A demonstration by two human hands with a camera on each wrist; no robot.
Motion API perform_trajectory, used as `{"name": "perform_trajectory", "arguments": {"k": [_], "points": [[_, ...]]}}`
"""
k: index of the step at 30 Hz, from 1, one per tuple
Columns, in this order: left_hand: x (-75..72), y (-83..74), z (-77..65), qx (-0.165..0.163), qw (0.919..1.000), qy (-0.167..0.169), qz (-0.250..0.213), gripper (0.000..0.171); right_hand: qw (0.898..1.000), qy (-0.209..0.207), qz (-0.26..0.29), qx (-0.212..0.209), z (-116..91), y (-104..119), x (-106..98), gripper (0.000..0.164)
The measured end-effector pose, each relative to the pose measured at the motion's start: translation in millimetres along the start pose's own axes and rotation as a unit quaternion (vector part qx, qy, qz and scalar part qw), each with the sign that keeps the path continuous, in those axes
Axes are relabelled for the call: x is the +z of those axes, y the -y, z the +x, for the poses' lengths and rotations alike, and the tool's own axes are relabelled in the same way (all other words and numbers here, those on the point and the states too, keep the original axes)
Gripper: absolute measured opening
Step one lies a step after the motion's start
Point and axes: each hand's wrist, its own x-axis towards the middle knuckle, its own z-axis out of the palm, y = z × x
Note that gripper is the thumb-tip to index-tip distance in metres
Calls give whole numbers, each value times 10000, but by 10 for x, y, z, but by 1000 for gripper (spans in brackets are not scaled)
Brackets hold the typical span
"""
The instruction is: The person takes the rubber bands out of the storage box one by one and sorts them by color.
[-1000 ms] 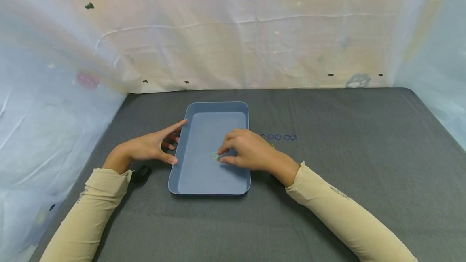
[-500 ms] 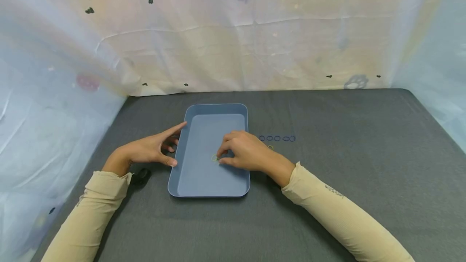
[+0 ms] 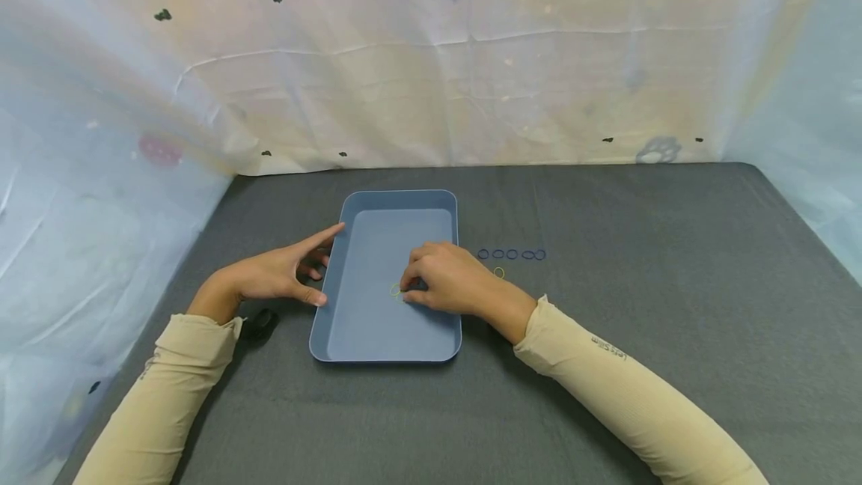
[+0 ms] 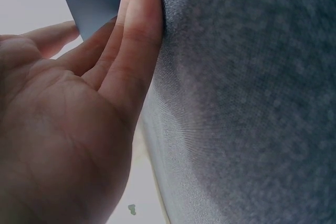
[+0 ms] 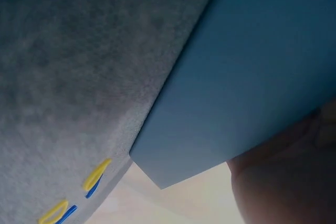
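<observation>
A blue-grey tray [image 3: 377,328] lies on the grey cloth. Along its left side my left hand [image 3: 272,273] is spread, thumb and fingers relaxed and touching the outer wall; in the left wrist view its fingertips meet the tray wall [image 4: 97,3]. Over the middle of the tray my right hand [image 3: 447,275] is bent down, thumb and index finger pinching at a small yellow rubber band [image 3: 395,290] near the tray floor. Part of that band is hidden by the fingertips. In the right wrist view the tray's outer side [image 5: 236,77] covers the right hand's fingers.
Several blue rubber bands [image 3: 512,254] lie in a row on the cloth right of the tray. A yellow band [image 3: 499,273] lies just in front of them. A black object [image 3: 260,324] sits beside the left wrist. Pale curtains [image 3: 438,96] hang behind the table.
My right forearm has shifted slightly left, uncovering more of the yellow band on the cloth. The fingertips stay at the band in the tray. The left hand holds its place.
</observation>
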Motion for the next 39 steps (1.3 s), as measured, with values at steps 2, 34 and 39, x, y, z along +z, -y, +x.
{"name": "perform_trajectory", "arguments": {"k": [2,34,39], "points": [[0,0,1,9,10000,-3,-7,115,10000,18,4,19,4,1,4,12],[-9,20,0,-2,10000,54,-11,116,9988,-464,116,-62,-59,-19,-2,8],[-11,24,6,-23,10000,45,29,116,9984,-514,204,97,-90,-23,-36,7]]}}
